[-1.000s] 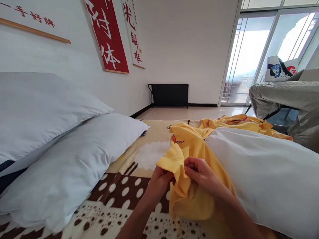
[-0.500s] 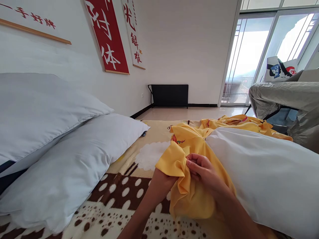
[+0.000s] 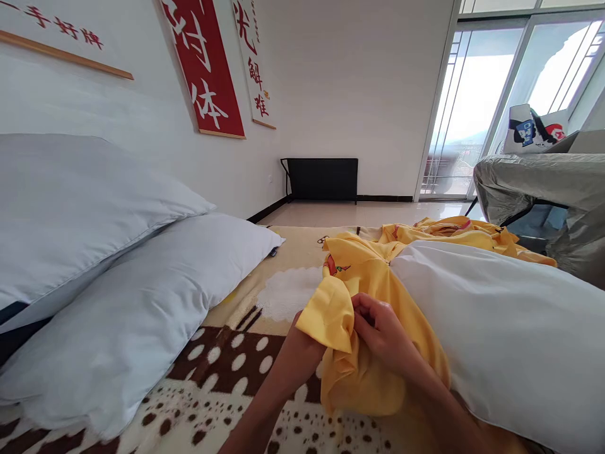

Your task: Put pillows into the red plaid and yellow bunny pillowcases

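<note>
On the far left, an upper white pillow [image 3: 85, 214] leans over a lower white pillow [image 3: 155, 309], with a white wall scroll [image 3: 66, 41] above them. Moving right, there's a red scroll [image 3: 208, 82] with pale characters, then a narrow white scroll [image 3: 255, 69] beside it. Below spreads the patterned blanket [image 3: 227, 403], brown, cream and spotted.

Now the action! The left hand [image 3: 302, 345] sits beneath a folded-over flap of yellow cloth [image 3: 331, 315]; its fingers are covered, so I can't tell whether they grip. Beyond, a black panel [image 3: 322, 180] stands by the wall. The yellow cloth is right here, gathered between both hands and draping onto the blanket. And the right hand [image 3: 380, 331], fingers curled, pinches its edge between thumb and fingertips!

Farther right, more yellow fabric [image 3: 454, 234] lies crumpled behind a plump white piece [image 3: 515, 340], whose left side touches the cloth. Glass doors [image 3: 477, 107] shine behind, and a silver-covered table [image 3: 529, 169] closes the right side.
</note>
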Available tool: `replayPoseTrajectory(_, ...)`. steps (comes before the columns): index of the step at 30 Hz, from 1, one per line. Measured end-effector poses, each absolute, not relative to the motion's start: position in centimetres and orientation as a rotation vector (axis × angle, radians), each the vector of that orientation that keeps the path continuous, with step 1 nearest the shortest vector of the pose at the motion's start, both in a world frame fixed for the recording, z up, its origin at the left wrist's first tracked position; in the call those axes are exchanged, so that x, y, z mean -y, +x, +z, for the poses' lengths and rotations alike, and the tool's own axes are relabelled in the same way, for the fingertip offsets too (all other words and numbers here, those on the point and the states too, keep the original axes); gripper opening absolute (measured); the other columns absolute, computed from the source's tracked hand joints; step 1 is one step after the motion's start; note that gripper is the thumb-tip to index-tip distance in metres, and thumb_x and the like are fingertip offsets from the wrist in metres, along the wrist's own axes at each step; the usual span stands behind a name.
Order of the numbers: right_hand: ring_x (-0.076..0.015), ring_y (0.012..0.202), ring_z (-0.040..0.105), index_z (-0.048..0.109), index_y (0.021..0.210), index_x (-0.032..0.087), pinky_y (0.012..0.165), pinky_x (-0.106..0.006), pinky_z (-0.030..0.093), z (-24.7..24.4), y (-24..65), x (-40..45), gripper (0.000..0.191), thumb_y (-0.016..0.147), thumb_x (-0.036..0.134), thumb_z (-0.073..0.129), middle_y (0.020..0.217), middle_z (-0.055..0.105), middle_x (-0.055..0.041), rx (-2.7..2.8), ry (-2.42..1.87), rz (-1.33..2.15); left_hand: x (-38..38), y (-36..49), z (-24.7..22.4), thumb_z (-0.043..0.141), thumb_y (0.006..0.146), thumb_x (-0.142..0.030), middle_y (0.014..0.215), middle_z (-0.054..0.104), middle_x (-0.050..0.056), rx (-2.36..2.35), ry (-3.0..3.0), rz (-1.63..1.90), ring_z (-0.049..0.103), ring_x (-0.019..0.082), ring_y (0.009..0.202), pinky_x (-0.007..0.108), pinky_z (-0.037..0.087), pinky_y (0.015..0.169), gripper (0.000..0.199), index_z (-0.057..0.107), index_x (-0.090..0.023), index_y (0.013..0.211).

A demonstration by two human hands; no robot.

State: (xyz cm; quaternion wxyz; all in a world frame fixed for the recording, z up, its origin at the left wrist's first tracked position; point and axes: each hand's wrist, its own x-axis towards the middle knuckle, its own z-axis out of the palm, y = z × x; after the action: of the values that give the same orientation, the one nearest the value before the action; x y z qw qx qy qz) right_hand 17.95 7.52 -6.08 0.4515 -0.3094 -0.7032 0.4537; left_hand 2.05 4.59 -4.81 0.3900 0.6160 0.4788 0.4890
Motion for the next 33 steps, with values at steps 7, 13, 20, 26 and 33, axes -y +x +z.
replayPoseTrajectory(7,-0.0098,0.062,0.04,0.047,0.078,0.018,0.058,-0.022,0.032,-5.5,17.8,-6.9,0.014,0.087,0.028,0.047,0.069,0.05,0.0029,1.863,-0.83,0.915,-4.9,2.0,-5.6,0.066,0.069,-0.039,0.114,0.066,0.008,-1.142,1.515,1.27,0.057,0.026,0.105,0.034,0.046,0.095,0.042,0.066,-0.018,0.105)
replayPoseTrajectory(13,-0.0088,0.057,0.032,0.043,0.071,0.019,0.052,-0.022,0.027,-5.8,17.9,-7.1,0.016,0.083,0.028,0.046,0.062,0.039,0.0053,1.802,-0.884,0.919,-5.1,2.1,-6.3,0.071,0.064,-0.04,0.105,0.068,0.009,-1.142,1.352,1.336,0.056,0.028,0.103,0.036,0.047,0.087,0.043,0.067,-0.019,0.102)
replayPoseTrajectory(20,-0.0091,0.055,0.034,0.038,0.066,0.02,0.053,-0.023,0.026,-6.0,18.2,-7.9,0.017,0.078,0.026,0.046,0.058,0.042,0.0049,1.861,-1.153,0.688,-5.9,1.4,-6.5,0.074,0.067,-0.038,0.062,0.053,-0.001,-0.962,1.17,1.352,0.042,0.009,0.056,0.021,0.035,0.053,0.027,0.06,-0.015,0.068)
replayPoseTrajectory(26,-0.01,0.055,0.035,0.04,0.064,0.019,0.055,-0.025,0.023,-6.0,18.4,-8.0,0.014,0.076,0.019,0.047,0.058,0.047,0.0037,2.066,-1.296,0.561,-6.3,1.4,-5.8,0.073,0.07,-0.038,0.058,0.042,-0.005,-0.822,1.115,1.355,0.031,0.005,0.052,0.018,0.026,0.048,0.03,0.055,-0.014,0.067)
replayPoseTrajectory(33,-0.0098,0.059,0.042,0.056,0.085,0.019,0.058,-0.022,0.032,-4.5,19.8,-6.8,0.018,0.088,0.034,0.045,0.064,0.051,0.004,1.766,-1.108,0.733,-5.9,1.4,-6.4,0.064,0.08,-0.034,0.065,0.045,-0.003,-0.826,1.321,1.242,0.034,0.006,0.056,0.018,0.029,0.051,0.021,0.058,-0.014,0.076)
